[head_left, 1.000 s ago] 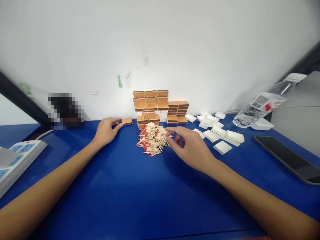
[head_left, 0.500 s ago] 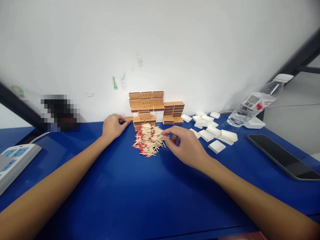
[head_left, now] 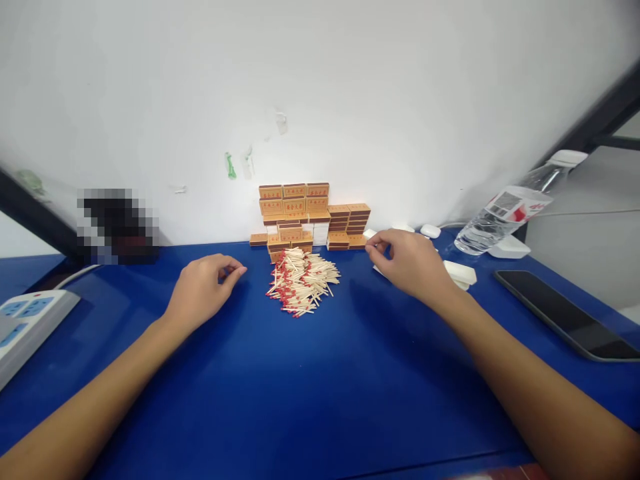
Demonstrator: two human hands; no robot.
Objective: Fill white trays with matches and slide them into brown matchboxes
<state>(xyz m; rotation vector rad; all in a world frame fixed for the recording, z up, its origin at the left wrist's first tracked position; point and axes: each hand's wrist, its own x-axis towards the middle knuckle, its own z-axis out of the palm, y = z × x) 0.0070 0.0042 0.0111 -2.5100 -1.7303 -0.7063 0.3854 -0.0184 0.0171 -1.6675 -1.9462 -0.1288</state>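
My left hand [head_left: 203,290] is above the blue table, left of the match pile, with fingers loosely curled, thumb slightly apart and nothing visible in it. My right hand [head_left: 413,267] is over the white matchbox trays [head_left: 460,272] and covers many of them. Its thumb and index finger are bent with a gap between them, close to a tray edge, and hold nothing I can see. Between the hands lies a heap of red-tipped matches [head_left: 303,283]. Behind it, orange matchboxes [head_left: 294,205] are stacked against the wall, and a single matchbox [head_left: 259,239] lies at the stack's left foot.
A water bottle [head_left: 505,207] leans at the right, near a white case [head_left: 509,247]. A dark phone [head_left: 565,313] lies at the right on the blue table [head_left: 300,400]. At the left is a white power strip [head_left: 43,320]. The wall [head_left: 390,100] borders the table's back.
My left hand has let go of the matchbox at the stack's left end and drawn back toward me. My right hand has moved right, from the matches to the white trays.
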